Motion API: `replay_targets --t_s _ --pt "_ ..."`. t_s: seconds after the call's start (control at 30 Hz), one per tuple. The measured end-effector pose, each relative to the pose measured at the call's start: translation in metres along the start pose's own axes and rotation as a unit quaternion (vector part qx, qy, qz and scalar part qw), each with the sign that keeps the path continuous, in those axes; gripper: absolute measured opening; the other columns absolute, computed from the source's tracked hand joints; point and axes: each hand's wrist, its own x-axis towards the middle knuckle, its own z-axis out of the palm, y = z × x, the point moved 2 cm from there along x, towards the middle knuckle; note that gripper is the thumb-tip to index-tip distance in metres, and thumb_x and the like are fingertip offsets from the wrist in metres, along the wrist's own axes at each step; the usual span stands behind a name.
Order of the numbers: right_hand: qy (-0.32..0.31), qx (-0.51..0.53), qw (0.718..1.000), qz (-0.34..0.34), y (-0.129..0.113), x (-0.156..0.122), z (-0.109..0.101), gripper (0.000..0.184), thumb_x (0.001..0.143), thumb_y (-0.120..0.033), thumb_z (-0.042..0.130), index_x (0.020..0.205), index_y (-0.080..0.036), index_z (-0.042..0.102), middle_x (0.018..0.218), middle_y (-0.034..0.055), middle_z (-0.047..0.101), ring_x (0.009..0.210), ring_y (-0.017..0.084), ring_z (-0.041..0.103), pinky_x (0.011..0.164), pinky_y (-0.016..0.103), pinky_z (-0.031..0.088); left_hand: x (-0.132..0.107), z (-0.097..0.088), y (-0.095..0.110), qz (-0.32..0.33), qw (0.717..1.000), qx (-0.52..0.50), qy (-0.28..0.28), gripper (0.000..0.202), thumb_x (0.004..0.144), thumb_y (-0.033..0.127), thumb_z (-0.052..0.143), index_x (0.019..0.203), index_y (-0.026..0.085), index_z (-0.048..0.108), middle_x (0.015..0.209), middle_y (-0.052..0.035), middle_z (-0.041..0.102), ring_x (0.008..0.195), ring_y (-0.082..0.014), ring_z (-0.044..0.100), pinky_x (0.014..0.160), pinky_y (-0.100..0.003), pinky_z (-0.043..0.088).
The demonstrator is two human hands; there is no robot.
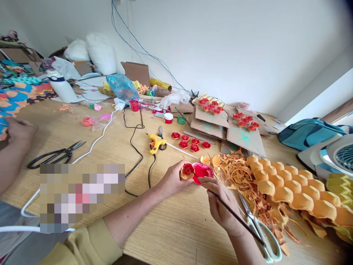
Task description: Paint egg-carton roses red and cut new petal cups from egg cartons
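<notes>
My left hand point(173, 180) is closed around a small paper rose point(188, 171), orange outside and painted red in the middle. My right hand point(220, 206) pinches a thin dark paintbrush point(234, 215), its tip reaching toward the rose over a small dish of red paint point(203, 172). Both hands hover just above the wooden table point(171, 224).
Several finished red roses point(190, 141) lie behind the dish, more on cardboard sheets point(242, 136). A yellow glue gun point(156, 141), black scissors point(55, 156), white-handled scissors point(261, 230), orange egg trays point(298, 191) and paper scraps surround me. Another person's hand point(19, 130) rests at far left.
</notes>
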Motion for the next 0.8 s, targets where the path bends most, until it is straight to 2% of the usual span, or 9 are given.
replay_targets --t_s 0.23,0.37,0.57,0.7,0.8 --pt "0.085 0.028 0.996 0.022 -0.001 0.003 -0.003 0.03 0.097 -0.002 0.047 0.117 -0.02 0.06 0.109 0.01 0.074 0.102 0.018 0.073 0.084 0.03 0.062 -0.001 -0.001 0.005 0.0 1.0 -0.007 -0.016 0.038 0.077 0.021 0.08 0.111 0.019 0.064 0.106 -0.0057 0.076 0.096 -0.0209 0.071 0.086 -0.031 0.054" --pt "0.075 0.027 0.996 0.028 0.0 0.001 -0.001 0.029 0.098 -0.004 0.048 0.118 -0.02 0.06 0.11 0.0095 0.074 0.103 0.018 0.073 0.086 0.03 0.062 -0.001 0.0 0.004 0.003 1.0 -0.01 -0.021 0.039 0.078 0.022 0.081 0.113 0.019 0.064 0.108 -0.0056 0.075 0.097 -0.021 0.071 0.086 -0.031 0.054" --pt "0.065 0.033 0.996 0.052 0.007 -0.009 -0.003 0.027 0.098 -0.005 0.049 0.115 -0.022 0.062 0.108 0.0081 0.074 0.103 0.019 0.073 0.088 0.033 0.061 0.0 0.001 -0.001 0.004 1.0 0.002 0.005 0.035 0.077 0.019 0.079 0.108 0.019 0.063 0.102 -0.0032 0.075 0.092 -0.0197 0.071 0.083 -0.03 0.054" --pt "0.083 0.055 0.994 0.051 0.008 -0.01 -0.002 0.028 0.099 -0.006 0.05 0.118 -0.021 0.062 0.113 0.0093 0.073 0.109 0.02 0.071 0.092 0.035 0.06 -0.001 0.001 0.001 0.01 1.0 -0.002 -0.012 0.038 0.077 0.019 0.08 0.111 0.019 0.063 0.106 -0.0042 0.075 0.094 -0.0199 0.071 0.084 -0.029 0.054" --pt "0.071 0.057 0.995 0.051 0.008 -0.008 0.0 0.028 0.099 -0.005 0.05 0.119 -0.022 0.062 0.115 0.0094 0.073 0.11 0.019 0.071 0.092 0.033 0.06 -0.001 0.001 0.002 0.006 1.0 -0.004 -0.021 0.037 0.078 0.022 0.08 0.111 0.019 0.064 0.107 -0.0051 0.075 0.095 -0.0203 0.071 0.085 -0.029 0.054"
